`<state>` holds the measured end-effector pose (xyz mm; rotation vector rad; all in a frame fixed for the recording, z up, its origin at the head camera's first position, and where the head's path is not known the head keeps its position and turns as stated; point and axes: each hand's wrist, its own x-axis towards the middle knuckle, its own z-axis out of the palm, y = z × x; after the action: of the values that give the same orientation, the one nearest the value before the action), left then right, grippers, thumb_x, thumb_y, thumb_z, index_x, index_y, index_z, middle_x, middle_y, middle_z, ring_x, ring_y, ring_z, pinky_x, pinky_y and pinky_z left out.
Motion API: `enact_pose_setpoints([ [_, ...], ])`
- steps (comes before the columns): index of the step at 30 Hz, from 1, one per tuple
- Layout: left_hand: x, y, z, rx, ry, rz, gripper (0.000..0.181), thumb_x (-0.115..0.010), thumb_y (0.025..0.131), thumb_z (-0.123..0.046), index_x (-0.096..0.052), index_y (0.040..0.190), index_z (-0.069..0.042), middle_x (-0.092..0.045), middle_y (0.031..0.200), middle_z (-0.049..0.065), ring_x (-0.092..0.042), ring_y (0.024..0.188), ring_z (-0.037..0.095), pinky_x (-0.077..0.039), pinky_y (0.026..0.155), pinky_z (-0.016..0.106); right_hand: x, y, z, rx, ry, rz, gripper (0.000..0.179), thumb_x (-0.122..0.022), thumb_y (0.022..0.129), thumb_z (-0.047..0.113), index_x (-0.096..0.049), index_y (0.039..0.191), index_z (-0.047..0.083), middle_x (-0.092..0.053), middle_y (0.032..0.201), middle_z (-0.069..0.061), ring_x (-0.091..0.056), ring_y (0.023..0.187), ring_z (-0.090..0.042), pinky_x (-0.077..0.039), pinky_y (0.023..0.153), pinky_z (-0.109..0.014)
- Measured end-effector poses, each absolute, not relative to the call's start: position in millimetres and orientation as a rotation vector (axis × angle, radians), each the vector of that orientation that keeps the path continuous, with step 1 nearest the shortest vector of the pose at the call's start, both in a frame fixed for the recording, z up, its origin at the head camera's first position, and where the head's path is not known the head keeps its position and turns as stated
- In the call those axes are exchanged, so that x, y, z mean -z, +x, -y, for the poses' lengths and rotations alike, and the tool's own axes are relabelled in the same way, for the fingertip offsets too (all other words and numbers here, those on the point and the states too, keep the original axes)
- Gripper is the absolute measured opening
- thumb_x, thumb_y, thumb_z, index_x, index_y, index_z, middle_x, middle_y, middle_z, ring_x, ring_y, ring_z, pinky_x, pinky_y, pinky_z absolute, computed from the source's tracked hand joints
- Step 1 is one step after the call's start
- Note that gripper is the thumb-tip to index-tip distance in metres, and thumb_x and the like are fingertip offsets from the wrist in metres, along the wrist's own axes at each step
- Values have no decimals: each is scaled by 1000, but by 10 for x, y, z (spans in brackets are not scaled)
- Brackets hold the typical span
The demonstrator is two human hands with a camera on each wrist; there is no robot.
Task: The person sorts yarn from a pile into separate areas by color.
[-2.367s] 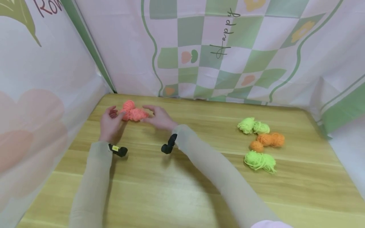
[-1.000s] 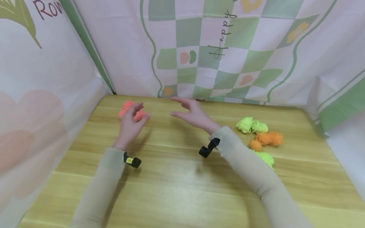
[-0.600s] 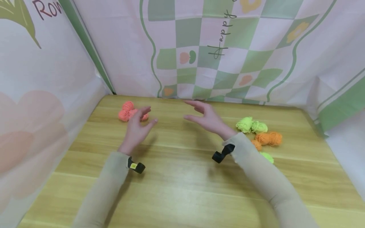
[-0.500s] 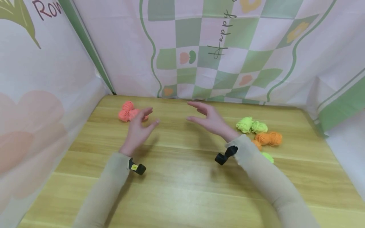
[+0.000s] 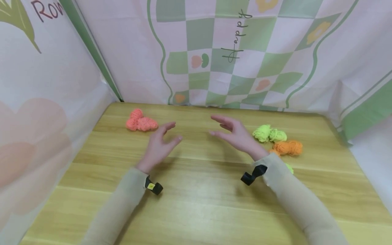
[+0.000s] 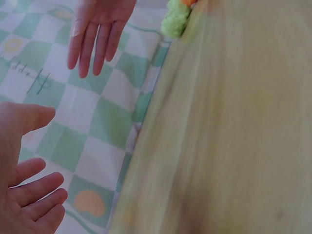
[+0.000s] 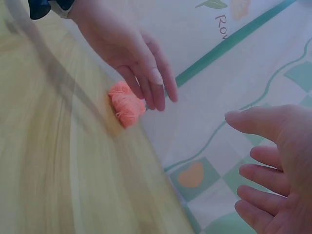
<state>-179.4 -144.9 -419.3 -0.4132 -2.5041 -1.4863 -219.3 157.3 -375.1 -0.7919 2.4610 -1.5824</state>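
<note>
My left hand (image 5: 159, 146) hovers over the table's left middle with fingers spread and nothing in them. Just beyond it, at the far left, lies a cluster of coral-pink yarn balls (image 5: 141, 121), apart from the fingertips. Facing it, my right hand (image 5: 237, 135) is also held in the air, fingers relaxed and holding nothing. To its right are light-green yarn balls (image 5: 269, 133) and orange yarn balls (image 5: 288, 148). More green yarn (image 5: 289, 168) shows past the right sleeve, which hides most of it. The right wrist view shows the pink yarn (image 7: 126, 105) behind the left hand.
The wooden table (image 5: 196, 190) has curtains on its sides: a checkered one (image 5: 226, 68) at the back and a floral one (image 5: 46, 136) at the left. A small black camera sits on each wrist.
Both hands have drawn away from the pink yarn, moving right and nearer to me. The pink yarn now lies fully uncovered, while the right sleeve covers part of the green and orange yarn.
</note>
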Motion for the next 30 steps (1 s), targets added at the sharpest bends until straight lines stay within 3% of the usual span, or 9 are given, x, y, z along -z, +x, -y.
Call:
enact_pose_setpoints([
  [8,4241,-1722,1288,1483,-467,2525,60,-76,94,-26,-53,143,-1,-55,145,10,-48,135,25,-35,114,43,3785,-2059,-1782,1566,-693,-2497,62,-77,94,29,-52,149,14,-51,151,-4,-43,140,-28,-32,116,-38],
  [13,4269,-1697,1193,1464,-508,2528,59,-77,92,-24,-56,141,0,-58,142,11,-50,133,26,-36,113,43,3799,-1998,-1930,1589,-658,-2510,62,-77,94,26,-52,149,10,-51,150,-7,-43,140,-31,-33,116,-40],
  [22,4266,-1665,991,1481,-580,2552,58,-77,93,-27,-56,142,-3,-58,142,10,-50,132,25,-37,113,42,3827,-1903,-2187,1614,-572,-2527,60,-76,95,25,-53,148,11,-52,150,-3,-44,139,-21,-34,115,-36],
  [30,4287,-1670,791,1481,-642,2578,59,-76,93,-31,-56,143,-8,-58,142,7,-50,132,21,-37,112,40,3821,-1845,-2407,1613,-504,-2574,62,-77,94,22,-51,149,9,-51,151,-4,-45,139,-26,-37,113,-32],
])
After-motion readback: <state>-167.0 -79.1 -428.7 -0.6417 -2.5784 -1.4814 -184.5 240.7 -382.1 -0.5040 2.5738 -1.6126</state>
